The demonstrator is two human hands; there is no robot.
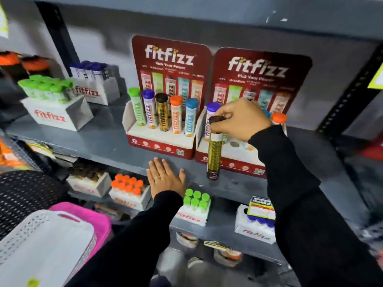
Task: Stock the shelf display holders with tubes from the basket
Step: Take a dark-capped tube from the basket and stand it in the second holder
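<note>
Two red fitfizz display holders stand side by side on the grey shelf. The left holder (161,145) is full of upright tubes with green, purple, brown, orange and blue caps. The right holder (234,160) carries a purple-capped tube (209,121) at its left and an orange-capped tube (279,119) at its right, with open holes between. My right hand (241,121) grips a gold tube with a dark cap (214,154) by its top, hanging upright in front of the right holder. My left hand (165,177) lies flat on the shelf edge, fingers spread.
White fitfizz boxes of green-capped (56,108) and purple-capped tubes (95,85) sit at the shelf's left. More boxes fill the shelf below. A white basket (47,241) and a pink basket (89,214) are at the lower left.
</note>
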